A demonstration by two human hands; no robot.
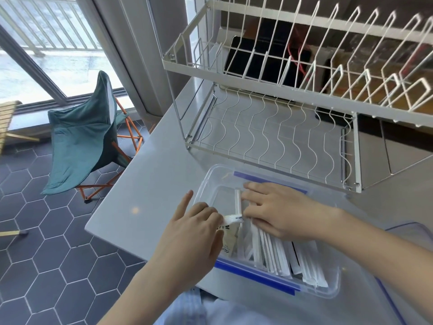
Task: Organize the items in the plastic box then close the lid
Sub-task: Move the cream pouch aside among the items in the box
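The box (206, 184), clear plastic with blue clips, sits near the front edge of the counter (150, 184), toward its left corner, in front of the rack (269, 137). Left hand (187, 240): thumb and fingers pinched on a crumpled white packet (230, 219) at the box's left rim, forefinger straight and free. Right hand (281, 212): fingers flat and spread, pressing a row of white sachets (276, 252) that stand on edge along the right side; it grips nothing.

Risks, as judged: the upright row would likely topple leftward into the bare part of the box if the pressing hand lifts; the pinched packet may tear or snag on the rim; sachets standing too tall could block the lid (403, 233), which lies at the right edge of view, partly out of sight.

Surroundings: pale grey smooth counter; white wire two-tier rack behind; dark hexagonal floor tiles; a teal folding chair (86, 137) by a large window.
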